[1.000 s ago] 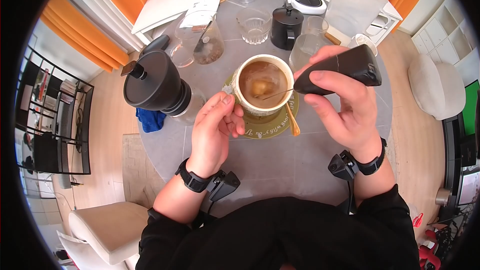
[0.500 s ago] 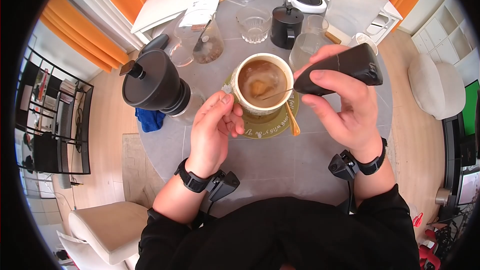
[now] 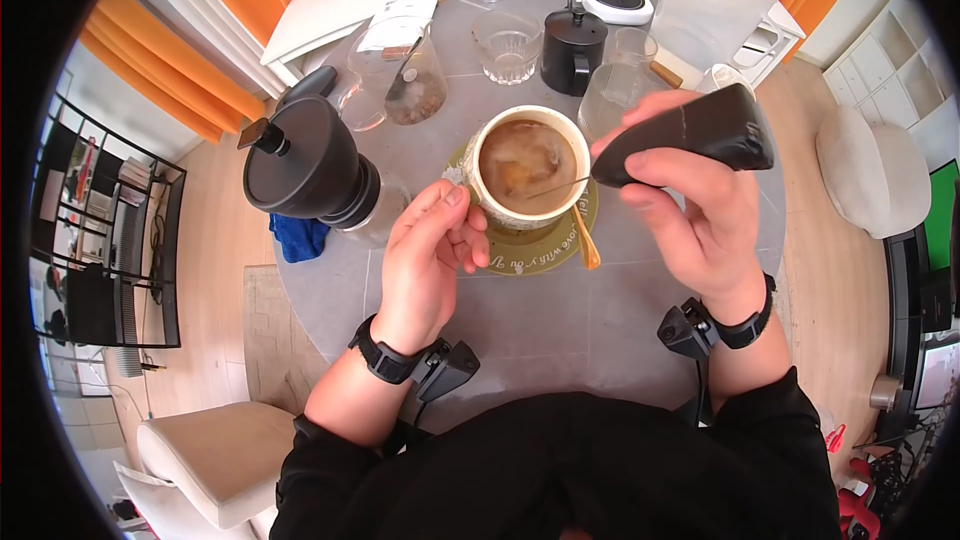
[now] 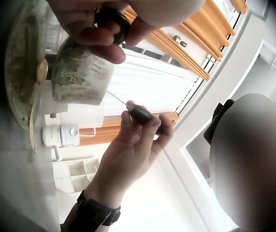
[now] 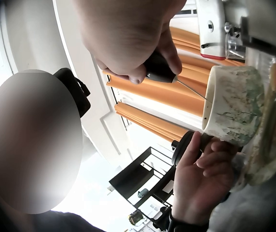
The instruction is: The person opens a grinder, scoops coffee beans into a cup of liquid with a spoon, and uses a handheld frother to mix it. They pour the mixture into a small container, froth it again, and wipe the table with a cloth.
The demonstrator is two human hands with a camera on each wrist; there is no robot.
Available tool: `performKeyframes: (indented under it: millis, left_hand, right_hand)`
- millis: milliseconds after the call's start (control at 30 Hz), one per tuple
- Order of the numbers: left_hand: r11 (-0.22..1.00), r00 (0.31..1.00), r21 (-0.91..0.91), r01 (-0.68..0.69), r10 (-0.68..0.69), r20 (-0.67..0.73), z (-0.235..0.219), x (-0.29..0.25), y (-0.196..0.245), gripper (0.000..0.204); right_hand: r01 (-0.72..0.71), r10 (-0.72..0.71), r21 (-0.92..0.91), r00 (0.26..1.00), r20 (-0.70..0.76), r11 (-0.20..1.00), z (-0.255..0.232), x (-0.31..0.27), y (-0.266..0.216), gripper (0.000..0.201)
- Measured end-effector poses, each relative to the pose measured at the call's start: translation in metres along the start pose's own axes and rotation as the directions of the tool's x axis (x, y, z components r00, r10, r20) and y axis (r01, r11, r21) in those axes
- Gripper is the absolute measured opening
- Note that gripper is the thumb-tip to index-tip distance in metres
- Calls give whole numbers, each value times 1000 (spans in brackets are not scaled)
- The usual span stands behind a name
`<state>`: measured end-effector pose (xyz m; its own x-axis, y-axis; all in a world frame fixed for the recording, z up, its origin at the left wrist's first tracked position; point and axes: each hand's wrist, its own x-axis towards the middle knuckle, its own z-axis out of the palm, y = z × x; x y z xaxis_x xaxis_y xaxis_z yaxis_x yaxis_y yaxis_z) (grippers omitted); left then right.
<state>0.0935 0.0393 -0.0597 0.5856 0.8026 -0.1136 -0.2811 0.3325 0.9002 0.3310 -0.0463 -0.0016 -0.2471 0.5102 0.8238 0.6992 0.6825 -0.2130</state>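
Observation:
In the head view a cream mug with a leafy pattern holds milky brown coffee, its surface swirled and frothy. My left hand pinches the mug's left side, where the handle is, with thumb and curled fingers. My right hand grips a black handheld milk frother above the mug's right side. Its thin metal shaft slants over the rim into the coffee; the whisk end is hidden in the liquid. Under the mug lies a green saucer with white lettering, and a gold spoon leans beside the mug.
A black coffee grinder stands left, next to a blue cloth. Behind the mug are a glass carafe, a ribbed glass, a black lidded pitcher, a white scale and a clear jug.
The coffee's swirl pattern has shifted and the pale foam patch has changed shape. My right hand and the frother have moved slightly right. My left hand stays at the mug.

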Motion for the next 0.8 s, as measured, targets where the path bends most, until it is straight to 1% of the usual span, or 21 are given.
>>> performKeyframes:
  millis: [33,100,233,300,333,400,533,567,600,733,800]
  left_hand:
    - [1000,1000,1,4,-4,1,0,0,0,28]
    - [1000,1000,-3,6,-6,-1,0,0,0,28]
    - [1000,1000,-4,22,-22,-4,2,-1,1,28]
    - [1000,1000,-1,29,-29,-6,2,0,1,28]
    - [999,999,2,36,-36,-8,2,0,0,28]
    - [999,999,6,40,-40,0,3,0,0,28]
    - [998,998,13,62,-62,-1,5,0,-1,29]
    - [998,998,14,64,-64,-1,4,0,-2,29]
    - [998,998,32,60,-61,15,3,0,-3,27]
    - [996,998,61,58,-60,35,3,0,-3,27]
    - [997,998,60,57,-59,38,4,-1,-3,27]
  right_hand:
    - [0,0,0,1000,0,1000,0,-1,-1,28]
    - [-68,68,59,998,3,996,-1,-5,-3,21]
    - [-93,93,19,996,-10,995,-8,-6,-3,22]
    - [-71,82,92,990,-113,993,-10,-7,-2,27]
    - [-71,82,92,990,-114,993,-11,-6,-3,27]
    - [-55,56,24,996,-73,998,-14,-4,-7,28]
    - [-35,37,31,998,-44,999,-6,1,-9,29]
    - [-55,71,97,984,-165,994,1,2,-10,27]
    - [-66,111,164,953,-282,984,7,2,-11,25]
    - [-84,150,236,950,-274,968,18,-1,-11,32]
    - [-56,79,135,982,-171,989,18,-1,-8,40]
